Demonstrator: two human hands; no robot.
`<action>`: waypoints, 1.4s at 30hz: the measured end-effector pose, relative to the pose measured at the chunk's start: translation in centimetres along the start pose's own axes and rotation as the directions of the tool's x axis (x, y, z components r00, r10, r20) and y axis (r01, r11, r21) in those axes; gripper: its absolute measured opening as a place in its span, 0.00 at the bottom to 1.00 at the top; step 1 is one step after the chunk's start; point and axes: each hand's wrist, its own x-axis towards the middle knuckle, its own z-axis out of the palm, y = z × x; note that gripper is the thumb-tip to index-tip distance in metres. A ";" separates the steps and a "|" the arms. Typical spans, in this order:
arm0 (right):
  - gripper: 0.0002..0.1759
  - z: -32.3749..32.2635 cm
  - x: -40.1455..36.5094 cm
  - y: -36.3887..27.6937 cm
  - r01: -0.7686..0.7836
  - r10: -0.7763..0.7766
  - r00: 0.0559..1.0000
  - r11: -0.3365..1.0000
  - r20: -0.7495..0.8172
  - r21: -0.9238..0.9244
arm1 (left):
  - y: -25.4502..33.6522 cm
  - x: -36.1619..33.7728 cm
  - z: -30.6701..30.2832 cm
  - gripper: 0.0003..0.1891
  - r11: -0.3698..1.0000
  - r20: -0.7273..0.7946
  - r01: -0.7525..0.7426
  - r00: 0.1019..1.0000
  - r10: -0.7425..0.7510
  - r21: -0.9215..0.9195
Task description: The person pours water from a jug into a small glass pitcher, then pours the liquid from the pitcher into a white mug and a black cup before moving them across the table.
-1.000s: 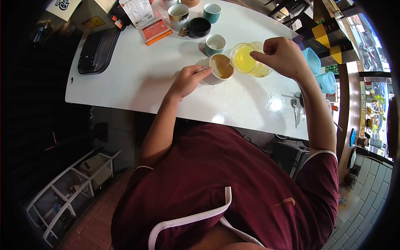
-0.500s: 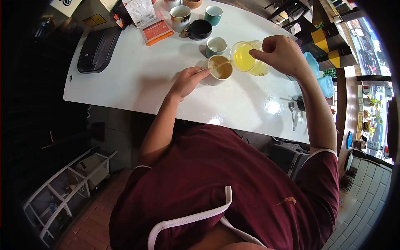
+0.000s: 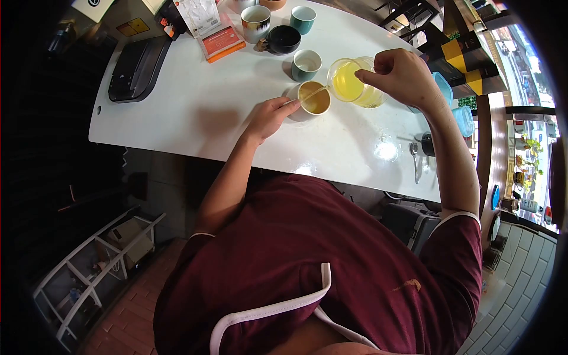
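My left hand [image 3: 269, 120] closes its fingers on the side of a light-coloured cup [image 3: 303, 113], which stands on or just above the white table and has pale yellow liquid inside. My right hand [image 3: 408, 80] grips a clear glass pitcher [image 3: 374, 97] of bright yellow liquid, tilted to the left. A thin stream runs from the pitcher's lip into the cup. Just behind the held cup stands a green cup with a white inside [image 3: 306, 66]. Part of the pitcher is hidden by my right hand.
Farther back are a black cup [image 3: 284, 40], a patterned mug [image 3: 255, 25], a teal cup [image 3: 303, 20] and an orange-and-white packet [image 3: 222, 41]. A flat black device [image 3: 139, 70] lies left. On the right are a spoon [image 3: 415, 163], a light-blue container [image 3: 463, 121] and black-and-yellow boxes [image 3: 464, 65].
The stream still runs, and the liquid in the cup looks a little higher. The cup and my left hand have shifted very slightly; my right hand is almost unmoved.
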 end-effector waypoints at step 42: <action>0.24 -0.2 -1.0 0.1 0.011 -0.011 1.000 0.999 -0.011 -0.032 | 1.1 -0.2 2.2 0.15 0.965 -0.085 -0.125 0.991 0.108 -0.230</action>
